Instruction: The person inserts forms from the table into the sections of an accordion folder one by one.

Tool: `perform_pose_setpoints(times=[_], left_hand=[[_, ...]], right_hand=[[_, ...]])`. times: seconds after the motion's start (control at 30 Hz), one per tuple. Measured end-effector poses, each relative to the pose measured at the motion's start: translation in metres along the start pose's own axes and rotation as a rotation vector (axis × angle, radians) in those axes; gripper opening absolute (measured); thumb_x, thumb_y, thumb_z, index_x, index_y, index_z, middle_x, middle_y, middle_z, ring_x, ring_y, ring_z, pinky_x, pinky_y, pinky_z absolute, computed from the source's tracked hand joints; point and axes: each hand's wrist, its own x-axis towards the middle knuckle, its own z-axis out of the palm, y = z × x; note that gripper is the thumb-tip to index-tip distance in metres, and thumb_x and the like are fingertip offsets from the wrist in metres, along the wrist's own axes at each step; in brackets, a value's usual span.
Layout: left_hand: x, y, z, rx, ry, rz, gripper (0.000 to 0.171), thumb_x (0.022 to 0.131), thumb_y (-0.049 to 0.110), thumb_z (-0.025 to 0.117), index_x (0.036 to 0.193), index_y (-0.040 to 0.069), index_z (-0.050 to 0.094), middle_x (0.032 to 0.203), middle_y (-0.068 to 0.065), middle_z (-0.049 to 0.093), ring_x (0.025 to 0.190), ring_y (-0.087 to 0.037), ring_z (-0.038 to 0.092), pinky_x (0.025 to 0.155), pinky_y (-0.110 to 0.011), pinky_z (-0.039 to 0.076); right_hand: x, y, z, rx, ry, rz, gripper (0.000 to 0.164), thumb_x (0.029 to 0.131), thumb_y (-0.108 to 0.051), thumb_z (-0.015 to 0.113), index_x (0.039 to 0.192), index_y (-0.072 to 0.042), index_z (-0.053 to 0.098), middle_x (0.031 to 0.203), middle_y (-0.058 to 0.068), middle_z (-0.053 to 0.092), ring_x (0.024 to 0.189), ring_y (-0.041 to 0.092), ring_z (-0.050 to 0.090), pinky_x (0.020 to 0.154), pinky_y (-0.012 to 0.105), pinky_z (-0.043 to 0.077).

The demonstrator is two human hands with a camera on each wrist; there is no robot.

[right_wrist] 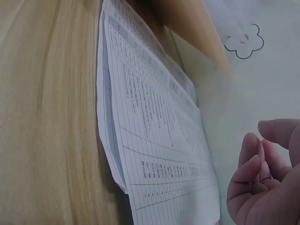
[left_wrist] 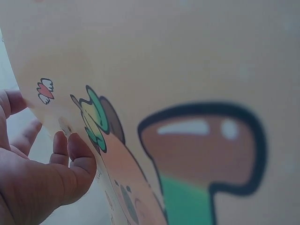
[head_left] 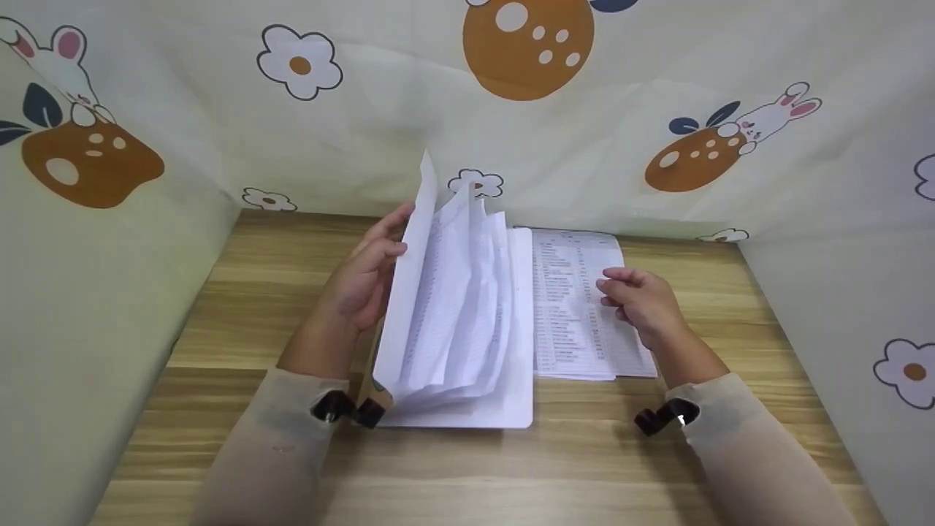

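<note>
Left grip point(head_left: 354, 285) closed on outer edge of raised cover point(head_left: 398, 329), part of folder point(head_left: 521, 329) just right of it; cartoon print on cover's outer side. White papers point(head_left: 445, 307) fanned, standing inside folder, right of left grip. Right grip point(head_left: 645, 301) holding nothing, fingers loosely bent, thumb apart from them. Printed sheets point(head_left: 566, 307) below and left of right grip, flat on wood-grain tabletop point(head_left: 548, 471). Patterned cloth point(head_left: 387, 51) beyond both grips.

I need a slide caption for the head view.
Left hand holds open a folder cover, papers inside; right hand hovers by printed sheets.
</note>
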Motion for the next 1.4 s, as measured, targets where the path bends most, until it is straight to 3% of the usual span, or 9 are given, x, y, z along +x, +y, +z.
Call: perform_pose_setpoints(times=[0.23,0.37,0.47,0.63,0.8,0.97,1.1,1.23,1.4], left_hand=[[0.001,-0.001,0.0,0.009,0.002,0.004,0.067,0.102,0.008,0.041,0.167,0.024,0.035,0.163,-0.012,0.038,0.133,-0.03,0.053,0.101,-0.037,0.052],[0.001,-0.002,0.0,0.012,0.0,0.008,0.067,0.102,0.007,0.04,0.167,0.022,0.035,0.16,-0.011,0.04,0.129,-0.027,0.056,0.099,-0.036,0.054],[0.002,-0.002,0.0,0.015,0.004,0.014,0.067,0.102,0.006,0.04,0.167,0.021,0.035,0.158,-0.01,0.042,0.129,-0.026,0.056,0.099,-0.035,0.054],[0.002,-0.003,0.0,0.009,0.006,0.013,0.067,0.102,0.006,0.04,0.167,0.022,0.036,0.158,-0.01,0.043,0.128,-0.026,0.057,0.098,-0.034,0.055],[0.002,-0.003,-0.001,0.005,0.002,0.008,0.067,0.102,0.007,0.04,0.167,0.023,0.037,0.159,-0.012,0.041,0.127,-0.026,0.057,0.098,-0.035,0.054],[0.002,-0.004,0.0,-0.003,0.001,0.01,0.067,0.102,0.007,0.041,0.166,0.023,0.037,0.16,-0.01,0.042,0.128,-0.027,0.056,0.098,-0.036,0.054],[0.001,-0.004,0.0,-0.007,0.006,0.012,0.067,0.102,0.006,0.041,0.166,0.023,0.037,0.158,-0.007,0.044,0.129,-0.028,0.056,0.099,-0.036,0.053],[0.001,-0.004,0.0,-0.001,0.001,0.011,0.066,0.102,0.007,0.041,0.166,0.023,0.038,0.16,-0.008,0.043,0.134,-0.031,0.053,0.101,-0.038,0.052],[0.002,-0.003,0.0,-0.005,-0.004,0.005,0.066,0.102,0.006,0.041,0.166,0.023,0.037,0.163,-0.009,0.04,0.136,-0.033,0.05,0.104,-0.039,0.05]], right_hand=[[0.011,0.005,-0.009,-0.09,0.055,0.008,0.058,0.097,-0.031,0.078,0.147,-0.007,0.058,0.111,-0.008,0.071,0.113,0.022,0.071,0.089,0.036,0.052],[0.017,0.011,-0.014,-0.135,0.087,0.017,0.061,0.098,-0.03,0.077,0.151,-0.008,0.056,0.122,0.0,0.066,0.118,0.026,0.068,0.095,0.039,0.053],[0.022,0.015,-0.017,-0.161,0.12,0.01,0.061,0.098,-0.029,0.077,0.151,-0.007,0.056,0.126,0.004,0.064,0.113,0.022,0.066,0.096,0.035,0.053],[0.033,0.022,-0.024,-0.209,0.164,-0.026,0.06,0.096,-0.024,0.079,0.147,-0.002,0.059,0.123,0.007,0.064,0.104,0.013,0.06,0.086,0.021,0.054],[0.043,0.027,-0.03,-0.266,0.178,-0.038,0.058,0.095,-0.022,0.079,0.146,0.0,0.061,0.126,0.011,0.064,0.105,0.016,0.059,0.08,0.017,0.051],[0.05,0.031,-0.032,-0.345,0.146,-0.02,0.063,0.096,-0.024,0.078,0.15,0.002,0.056,0.143,0.022,0.063,0.125,0.029,0.061,0.099,0.031,0.053],[0.053,0.031,-0.031,-0.449,0.105,0.007,0.073,0.096,-0.032,0.077,0.155,0.003,0.049,0.154,0.024,0.057,0.138,0.035,0.056,0.117,0.047,0.048],[0.054,0.029,-0.028,-0.541,0.071,0.036,0.082,0.095,-0.04,0.078,0.157,0.002,0.046,0.156,0.024,0.055,0.136,0.035,0.055,0.119,0.052,0.047],[0.056,0.029,-0.026,-0.618,0.043,0.043,0.086,0.093,-0.039,0.08,0.158,0.005,0.045,0.158,0.026,0.053,0.136,0.036,0.056,0.118,0.053,0.047]])
